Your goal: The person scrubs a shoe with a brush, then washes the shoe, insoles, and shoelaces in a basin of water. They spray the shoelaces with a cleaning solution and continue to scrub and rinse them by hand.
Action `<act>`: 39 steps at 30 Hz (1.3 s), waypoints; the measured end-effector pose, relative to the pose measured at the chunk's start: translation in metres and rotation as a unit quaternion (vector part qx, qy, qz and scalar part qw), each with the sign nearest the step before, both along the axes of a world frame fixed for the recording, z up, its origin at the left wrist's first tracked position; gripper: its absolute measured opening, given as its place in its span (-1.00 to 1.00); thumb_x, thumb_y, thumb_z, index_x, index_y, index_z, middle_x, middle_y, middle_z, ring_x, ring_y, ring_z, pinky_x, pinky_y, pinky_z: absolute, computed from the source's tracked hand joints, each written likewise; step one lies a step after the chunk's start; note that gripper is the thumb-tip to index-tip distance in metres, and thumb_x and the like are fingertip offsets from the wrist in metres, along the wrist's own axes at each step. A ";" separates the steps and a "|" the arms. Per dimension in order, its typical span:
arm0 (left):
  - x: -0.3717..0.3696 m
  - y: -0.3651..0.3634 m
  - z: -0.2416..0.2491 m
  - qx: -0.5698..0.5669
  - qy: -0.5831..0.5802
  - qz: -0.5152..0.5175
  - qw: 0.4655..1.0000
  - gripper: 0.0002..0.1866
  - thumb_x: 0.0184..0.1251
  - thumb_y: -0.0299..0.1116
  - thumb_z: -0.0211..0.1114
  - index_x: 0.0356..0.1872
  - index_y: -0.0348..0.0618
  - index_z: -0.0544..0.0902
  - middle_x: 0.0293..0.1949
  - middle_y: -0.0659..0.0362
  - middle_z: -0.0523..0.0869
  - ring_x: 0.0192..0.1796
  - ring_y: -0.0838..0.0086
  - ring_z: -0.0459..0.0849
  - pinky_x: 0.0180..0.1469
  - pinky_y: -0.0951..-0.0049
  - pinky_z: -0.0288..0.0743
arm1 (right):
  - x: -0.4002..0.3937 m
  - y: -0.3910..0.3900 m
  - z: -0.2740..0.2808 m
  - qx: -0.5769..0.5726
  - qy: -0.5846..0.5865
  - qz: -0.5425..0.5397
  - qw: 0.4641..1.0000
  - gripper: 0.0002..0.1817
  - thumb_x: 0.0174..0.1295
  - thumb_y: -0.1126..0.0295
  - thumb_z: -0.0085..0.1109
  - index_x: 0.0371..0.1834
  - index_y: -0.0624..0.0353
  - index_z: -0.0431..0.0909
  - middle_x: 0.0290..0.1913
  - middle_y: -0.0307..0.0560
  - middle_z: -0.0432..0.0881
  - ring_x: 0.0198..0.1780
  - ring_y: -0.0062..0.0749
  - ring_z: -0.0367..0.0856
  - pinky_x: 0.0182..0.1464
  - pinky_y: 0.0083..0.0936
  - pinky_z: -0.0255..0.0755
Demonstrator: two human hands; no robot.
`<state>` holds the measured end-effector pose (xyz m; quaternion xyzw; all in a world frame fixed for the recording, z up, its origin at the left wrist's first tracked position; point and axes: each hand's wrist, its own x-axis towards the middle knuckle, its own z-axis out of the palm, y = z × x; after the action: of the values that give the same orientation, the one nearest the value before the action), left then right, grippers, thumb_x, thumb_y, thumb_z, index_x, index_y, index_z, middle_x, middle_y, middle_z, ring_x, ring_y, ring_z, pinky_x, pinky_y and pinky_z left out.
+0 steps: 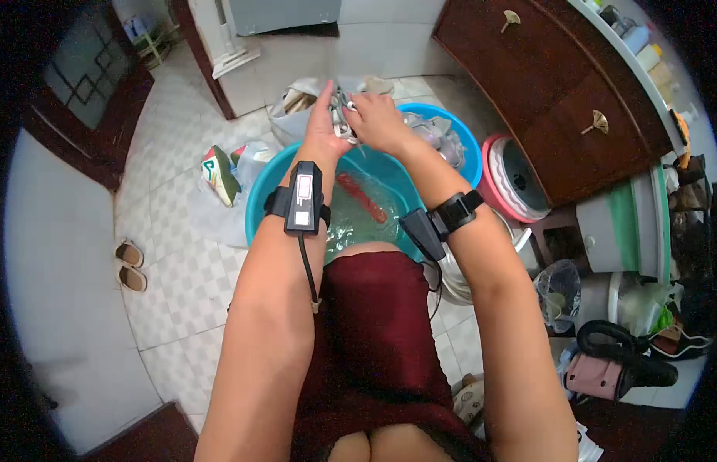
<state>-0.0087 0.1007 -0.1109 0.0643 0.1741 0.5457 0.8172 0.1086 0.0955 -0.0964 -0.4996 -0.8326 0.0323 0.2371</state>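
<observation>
Over the far edge of a teal basin (pixel 257 202), my two hands are close together on a grey-and-white bundle (pixel 341 115), whose kind I cannot make out. My left hand (pixel 324 129) holds it from the left. Closed over its right side is my right hand (pixel 378 123), with a ring on one finger. Part of the bundle is hidden by the fingers. In the basin is water, with a long red thing (pixel 361 197) lying in it.
A blue basin (pixel 474 146) with grey, wet-looking items stands right of the teal one, near a pink basin (pixel 488 162). Plastic bags (pixel 220 219) lie left on the tiled floor. A dark wooden cabinet (pixel 543 85) stands at right; slippers (pixel 130 266) lie far left.
</observation>
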 end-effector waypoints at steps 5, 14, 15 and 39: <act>0.011 0.011 -0.012 0.003 0.010 -0.026 1.000 -0.81 0.13 -0.28 0.21 -0.32 -0.16 0.55 -0.38 0.09 0.64 -0.32 0.26 0.63 -0.22 0.08 0.52 | 0.035 -0.014 0.011 -0.239 0.329 0.074 0.911 -0.50 0.16 0.17 0.06 0.10 0.24 0.34 0.04 0.06 0.43 0.09 -0.25 0.37 0.11 -0.37 0.24; 0.018 0.022 -0.032 -0.055 0.028 -0.068 0.996 -0.81 0.07 -0.33 0.23 -0.31 -0.18 0.56 -0.30 0.03 0.65 -0.23 0.16 0.62 -0.13 0.07 0.48 | 0.118 -0.077 -0.086 -0.254 0.398 -0.050 0.880 -0.60 0.19 0.28 0.09 0.03 0.28 0.40 -0.09 -0.08 0.55 -0.05 -0.44 0.48 0.02 -0.51 0.34; 0.017 0.020 -0.031 -0.048 0.020 -0.099 0.994 -0.82 0.08 -0.32 0.22 -0.32 -0.17 0.56 -0.30 0.03 0.65 -0.21 0.16 0.62 -0.11 0.06 0.47 | 0.129 -0.094 -0.086 -0.267 0.426 -0.049 0.863 -0.62 0.19 0.29 0.09 0.00 0.28 0.42 -0.11 -0.10 0.56 -0.07 -0.47 0.48 -0.02 -0.53 0.36; 0.064 -0.011 -0.027 -0.026 0.115 -0.133 0.984 -0.77 0.13 -0.26 0.20 -0.33 -0.24 0.54 -0.28 -0.01 0.64 -0.23 0.15 0.61 -0.09 0.06 0.48 | 0.307 -0.203 -0.157 -0.032 0.344 -0.459 0.819 -0.44 0.07 0.12 0.20 0.07 0.25 0.37 -0.11 0.13 0.54 -0.06 -0.18 0.51 0.00 -0.38 0.33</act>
<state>0.0549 0.0899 -0.1378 0.1278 0.2713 0.4161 0.8584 0.4158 -0.1080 -0.2537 -0.7874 -0.3698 0.1160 0.4795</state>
